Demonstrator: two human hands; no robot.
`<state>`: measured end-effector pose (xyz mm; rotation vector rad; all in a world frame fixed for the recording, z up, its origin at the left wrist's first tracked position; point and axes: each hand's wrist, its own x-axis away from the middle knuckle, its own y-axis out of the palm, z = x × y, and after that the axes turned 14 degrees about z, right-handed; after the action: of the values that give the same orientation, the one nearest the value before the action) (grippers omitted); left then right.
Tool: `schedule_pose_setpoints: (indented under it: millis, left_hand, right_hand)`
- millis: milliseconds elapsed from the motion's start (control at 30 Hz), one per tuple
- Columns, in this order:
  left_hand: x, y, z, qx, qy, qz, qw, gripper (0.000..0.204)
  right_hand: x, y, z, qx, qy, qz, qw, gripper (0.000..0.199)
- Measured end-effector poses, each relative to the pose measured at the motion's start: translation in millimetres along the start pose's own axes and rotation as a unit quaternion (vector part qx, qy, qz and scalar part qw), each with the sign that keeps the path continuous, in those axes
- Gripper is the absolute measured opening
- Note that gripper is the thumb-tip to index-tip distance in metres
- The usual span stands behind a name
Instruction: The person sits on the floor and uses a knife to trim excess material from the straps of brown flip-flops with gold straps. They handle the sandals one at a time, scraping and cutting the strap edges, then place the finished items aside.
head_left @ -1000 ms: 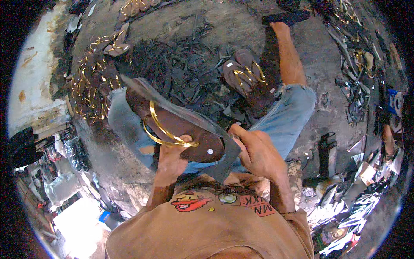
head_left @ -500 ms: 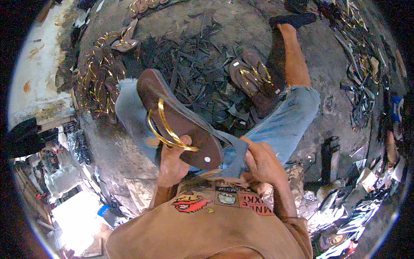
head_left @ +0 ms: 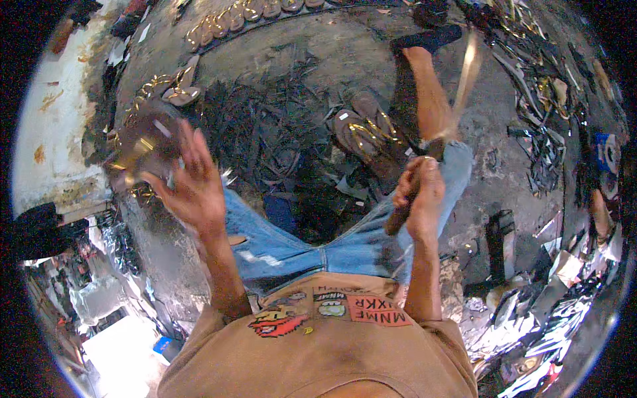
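Observation:
My left hand [head_left: 204,189] is stretched out over the left side with its fingers spread. Just beyond those fingers is a brown flip-flop [head_left: 154,136] with gold straps, smeared by motion above a pile of similar ones; whether the fingertips still touch it I cannot tell. My right hand [head_left: 426,196], above my right thigh, is wrapped round the dark handle of a knife [head_left: 467,76]. Its long, blurred blade points up and away past my right shin. Between my legs, a pair of brown flip-flops [head_left: 371,129] with gold straps rests on the scraps.
Dark offcuts [head_left: 265,126] lie heaped on the floor between my legs. A row of flip-flops [head_left: 235,18] lines the far side. More strips [head_left: 544,146] are scattered at the right, and shiny scraps [head_left: 524,325] lie at the lower right. A pale slab [head_left: 60,132] stands at the left.
My left hand has carried the flip-flop from my lap out to the left and opened. My right hand has moved from the sole's edge to the right, and the knife now shows plainly.

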<state>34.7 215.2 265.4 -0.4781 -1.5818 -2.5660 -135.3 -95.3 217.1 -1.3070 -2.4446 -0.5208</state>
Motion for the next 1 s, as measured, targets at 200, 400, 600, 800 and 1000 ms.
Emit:
schedule_pose_setpoints:
  millis: [200,400,600,800,1000]
  left_hand:
    - [-1,-103,-233,-0.477,-0.311,0.223,0.792,0.047]
    - [-30,-115,-389,-0.777,-0.007,0.393,0.491,0.123]
    - [-91,-100,-352,-0.717,0.071,0.326,0.611,0.093]
    - [-135,-91,-213,-0.544,-0.166,0.172,0.804,0.063]
    - [-139,-80,-178,-0.521,-0.223,0.15,0.81,0.053]
  right_hand:
    - [-21,-40,-18,-0.067,-0.006,0.123,0.99,0.037]
    - [5,-32,0,-0.072,0.067,0.091,0.991,0.04]
    - [14,-34,8,-0.014,0.081,0.054,0.995,0.038]
    - [9,-20,-1,0.159,-0.006,-0.017,0.987,0.025]
    - [12,12,-10,0.451,-0.006,-0.178,0.875,0.047]
